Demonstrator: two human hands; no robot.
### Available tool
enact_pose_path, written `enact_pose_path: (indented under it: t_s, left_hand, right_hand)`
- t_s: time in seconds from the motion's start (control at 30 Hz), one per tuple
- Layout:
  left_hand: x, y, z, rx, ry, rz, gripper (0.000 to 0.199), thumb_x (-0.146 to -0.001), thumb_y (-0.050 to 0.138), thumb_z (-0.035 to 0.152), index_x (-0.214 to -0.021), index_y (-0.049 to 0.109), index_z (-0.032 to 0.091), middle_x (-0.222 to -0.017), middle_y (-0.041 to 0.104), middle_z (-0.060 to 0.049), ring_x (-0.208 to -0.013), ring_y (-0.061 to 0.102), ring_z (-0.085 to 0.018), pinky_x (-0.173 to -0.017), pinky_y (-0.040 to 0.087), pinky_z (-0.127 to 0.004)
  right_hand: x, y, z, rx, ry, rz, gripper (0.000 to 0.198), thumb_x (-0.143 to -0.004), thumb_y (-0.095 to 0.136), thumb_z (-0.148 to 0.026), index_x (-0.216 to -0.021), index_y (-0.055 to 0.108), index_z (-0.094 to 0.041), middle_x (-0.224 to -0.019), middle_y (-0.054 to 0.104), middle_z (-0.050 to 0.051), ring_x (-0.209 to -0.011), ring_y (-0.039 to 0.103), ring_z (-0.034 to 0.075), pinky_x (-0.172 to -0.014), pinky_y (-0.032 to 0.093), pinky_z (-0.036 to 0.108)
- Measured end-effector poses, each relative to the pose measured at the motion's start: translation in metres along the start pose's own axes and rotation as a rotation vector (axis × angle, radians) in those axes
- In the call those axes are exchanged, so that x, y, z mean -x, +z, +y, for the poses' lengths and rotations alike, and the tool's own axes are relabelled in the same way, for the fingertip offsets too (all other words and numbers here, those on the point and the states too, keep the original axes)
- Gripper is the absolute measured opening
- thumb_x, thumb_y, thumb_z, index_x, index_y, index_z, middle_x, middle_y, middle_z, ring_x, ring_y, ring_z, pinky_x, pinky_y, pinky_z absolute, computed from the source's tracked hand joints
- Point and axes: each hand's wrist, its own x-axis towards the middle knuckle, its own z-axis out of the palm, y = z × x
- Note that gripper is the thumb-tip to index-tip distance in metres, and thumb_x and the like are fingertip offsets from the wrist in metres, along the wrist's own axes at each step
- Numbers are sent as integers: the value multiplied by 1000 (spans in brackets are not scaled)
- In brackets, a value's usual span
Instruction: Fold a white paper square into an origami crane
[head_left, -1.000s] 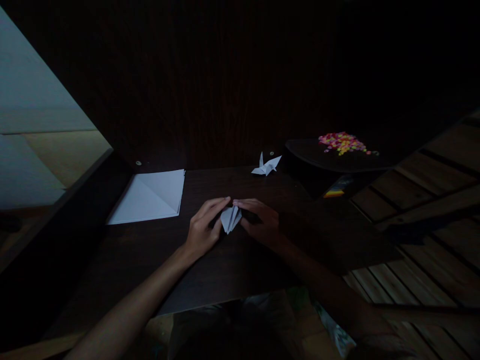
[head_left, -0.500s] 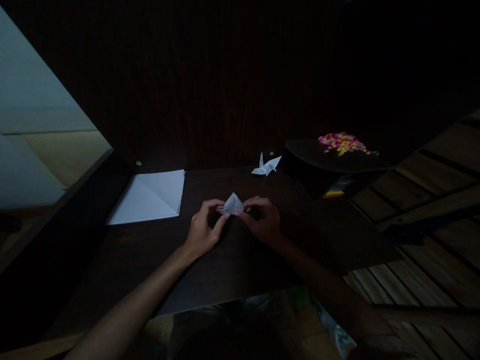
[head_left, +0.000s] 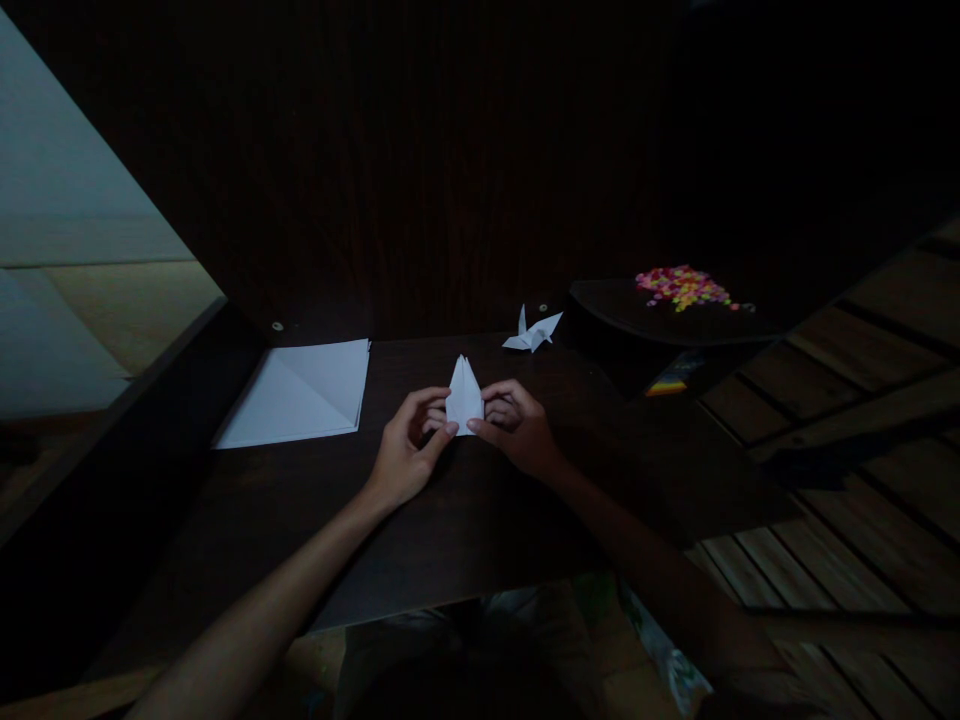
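Observation:
A small piece of folded white paper (head_left: 464, 398) is held between my two hands above the dark table. Its upper end tapers to a split point, and its lower end is broad. My left hand (head_left: 411, 440) grips the lower left edge, thumb in front and fingers curled behind. On the other side, my right hand (head_left: 523, 430) pinches the lower right edge in the same way. Beyond my hands, a finished white paper crane (head_left: 534, 331) stands near the back panel.
White paper sheets (head_left: 300, 395), the top one creased diagonally, lie stacked at the left. A rounded dark shelf (head_left: 607, 300) at the right bears a heap of small colourful pieces (head_left: 686, 287). The table's front edge (head_left: 397, 612) runs close to my body.
The folded paper now shows a taller, narrow shape with its tips pointing away from me; before, it looked short and triangular. Both hands keep hold in nearly the same place.

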Motion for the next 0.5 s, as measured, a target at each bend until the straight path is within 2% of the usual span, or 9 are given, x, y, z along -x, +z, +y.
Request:
enact_pose_path:
  t_s: [0.23,0.37,0.5]
  left_hand:
    - [-2,-3,0,40,-63,4,23,-75,73,23,-90,58,16,-89,60,-3,-75,60,-11,-69,50,-23]
    - [-3,-3,0,65,-78,-5,30,-76,73,22,-101,57,17,-84,60,-1,-72,60,-11,-68,50,-23]
    - [-4,-2,0,98,-44,-8,40,-76,72,21,-113,55,18,-97,63,-5,-77,62,-11,-71,52,-23]
  right_hand:
    - [-1,-4,2,-28,13,-97,26,-70,76,-29,-83,55,-20,-87,57,1,-70,59,11,-60,50,21]
    - [0,-4,4,-29,21,-150,27,-69,77,-30,-86,58,-20,-92,60,2,-75,61,13,-62,52,23]
    - [0,-4,6,-61,63,-137,31,-71,76,-32,-95,60,-21,-86,64,2,-75,64,14,-65,54,24]
